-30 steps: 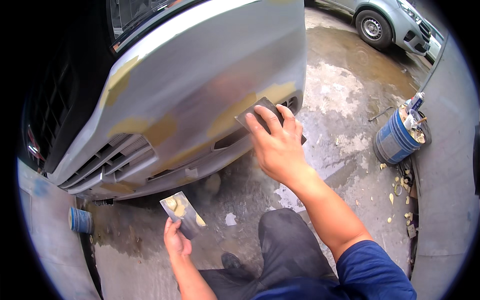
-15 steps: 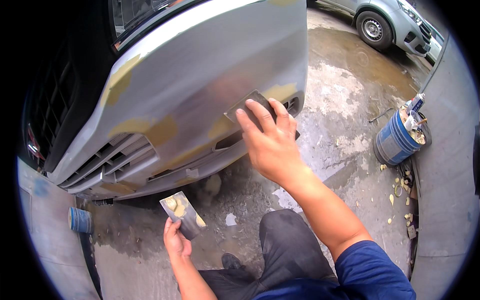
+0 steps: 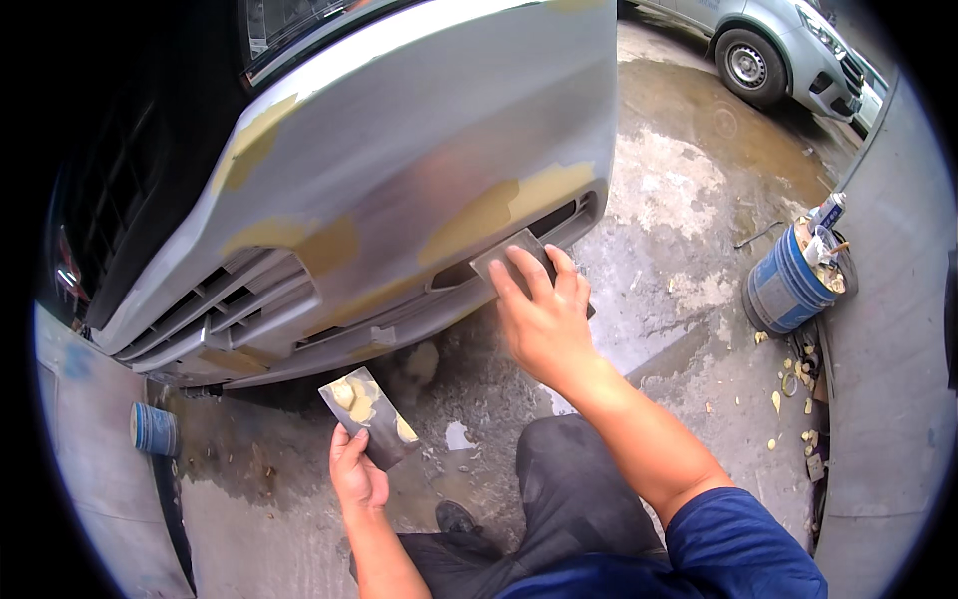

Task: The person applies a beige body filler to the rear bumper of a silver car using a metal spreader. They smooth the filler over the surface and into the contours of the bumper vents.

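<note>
A grey car bumper (image 3: 419, 180) fills the upper middle, with yellowish putty patches (image 3: 509, 205) on it. My right hand (image 3: 544, 309) grips a flat putty spreader (image 3: 514, 255) near the slot at the bumper's lower right; whether the blade touches the bumper I cannot tell. Below the bumper, my left hand (image 3: 357, 469) holds a flat rectangular plate (image 3: 384, 439) by its near edge, thumb on top. Dabs of yellow putty (image 3: 354, 396) lie on the plate.
At the right, a blue bucket (image 3: 783, 285) full of rubbish stands by a grey panel (image 3: 893, 329), with putty scraps on the floor beside it. Another blue bucket (image 3: 156, 430) is at the left. A silver vehicle (image 3: 788, 50) is parked behind on wet concrete (image 3: 718, 140).
My right hand has moved the spreader down off the putty patch, toward the bumper's lower edge. The patch beneath is now uncovered. The left hand has barely shifted.
</note>
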Available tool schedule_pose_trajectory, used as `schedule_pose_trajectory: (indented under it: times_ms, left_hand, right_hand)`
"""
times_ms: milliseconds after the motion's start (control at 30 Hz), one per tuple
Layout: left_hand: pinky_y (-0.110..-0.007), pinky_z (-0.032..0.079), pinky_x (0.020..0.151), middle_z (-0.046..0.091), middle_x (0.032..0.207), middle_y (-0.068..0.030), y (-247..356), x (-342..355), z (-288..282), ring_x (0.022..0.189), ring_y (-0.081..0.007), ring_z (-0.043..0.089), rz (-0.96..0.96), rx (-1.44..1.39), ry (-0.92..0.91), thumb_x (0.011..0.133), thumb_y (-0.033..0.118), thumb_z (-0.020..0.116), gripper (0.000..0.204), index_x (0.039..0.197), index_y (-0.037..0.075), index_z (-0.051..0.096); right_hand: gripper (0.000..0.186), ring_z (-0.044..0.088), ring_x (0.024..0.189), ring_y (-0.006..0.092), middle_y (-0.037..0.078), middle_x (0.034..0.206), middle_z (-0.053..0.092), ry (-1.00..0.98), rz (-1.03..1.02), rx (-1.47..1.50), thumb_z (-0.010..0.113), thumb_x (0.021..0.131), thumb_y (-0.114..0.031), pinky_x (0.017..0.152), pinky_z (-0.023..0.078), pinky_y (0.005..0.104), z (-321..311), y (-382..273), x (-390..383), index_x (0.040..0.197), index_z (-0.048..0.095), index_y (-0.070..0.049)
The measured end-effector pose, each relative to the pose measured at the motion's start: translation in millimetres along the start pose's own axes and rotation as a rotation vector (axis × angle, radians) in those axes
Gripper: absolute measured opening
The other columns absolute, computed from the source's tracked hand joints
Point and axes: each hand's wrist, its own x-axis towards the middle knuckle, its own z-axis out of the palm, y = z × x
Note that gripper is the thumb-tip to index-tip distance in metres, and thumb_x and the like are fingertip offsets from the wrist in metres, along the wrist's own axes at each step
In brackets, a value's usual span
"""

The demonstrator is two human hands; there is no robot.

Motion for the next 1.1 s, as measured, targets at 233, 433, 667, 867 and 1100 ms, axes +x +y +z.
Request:
schedule_pose_trajectory:
  times_ms: [233, 433, 667, 867, 1100]
  left_hand:
    - [-0.04, 0.047, 0.104, 0.063, 0.126, -0.0112, -14, -14, 40, 0.116, -0.0226, 0.061, 0.004, -0.117, -0.1, 0.092, -0.001, 0.057, 0.038, 0.13, 0.001, 0.054]
    - [-0.044, 0.042, 0.111, 0.056, 0.137, -0.0203, -7, -19, 34, 0.132, -0.0336, 0.051, 0.0, -0.166, -0.154, 0.092, 0.001, 0.055, 0.048, 0.14, -0.001, 0.046]
    - [-0.045, 0.04, 0.114, 0.055, 0.137, -0.0205, 8, -18, 27, 0.134, -0.0363, 0.048, 0.043, -0.152, -0.171, 0.093, -0.001, 0.054, 0.049, 0.14, -0.003, 0.046]
    - [-0.041, 0.046, 0.106, 0.061, 0.129, -0.0136, 4, -12, 12, 0.12, -0.0261, 0.06, 0.016, -0.088, -0.077, 0.093, 0.0, 0.054, 0.041, 0.135, -0.001, 0.05]
    - [-0.039, 0.046, 0.103, 0.063, 0.123, -0.01, 3, -11, 16, 0.114, -0.022, 0.06, -0.005, -0.043, -0.024, 0.093, 0.0, 0.055, 0.036, 0.129, 0.001, 0.053]
  right_hand:
    - [0.045, 0.048, 0.126, 0.0398, 0.015, 0.132, 0.054, -0.256, -0.129, 1.081, 0.073, 0.084, -0.014, 0.107, 0.041, 0.0473, -28, -48, -55, 0.128, 0.064, -0.009]
    - [0.046, 0.046, 0.128, 0.0396, 0.012, 0.134, 0.053, -0.394, -0.161, 1.136, 0.074, 0.083, -0.015, 0.106, 0.041, 0.0477, -9, -58, -94, 0.128, 0.065, -0.013]
    - [0.047, 0.042, 0.128, 0.0409, 0.009, 0.135, 0.051, -0.09, -0.115, 0.424, 0.072, 0.08, -0.012, 0.099, 0.039, 0.0515, -14, -27, -29, 0.126, 0.063, -0.014]
    - [0.053, 0.038, 0.128, 0.042, 0.01, 0.139, 0.046, 0.115, -0.05, 0.027, 0.063, 0.082, -0.008, 0.095, 0.037, 0.0526, 0, -19, 40, 0.134, 0.057, -0.014]
    - [0.06, 0.038, 0.126, 0.0416, 0.01, 0.136, 0.047, 0.054, -0.054, -0.04, 0.062, 0.075, -0.005, 0.089, 0.036, 0.0517, 21, -21, 10, 0.134, 0.057, -0.013]
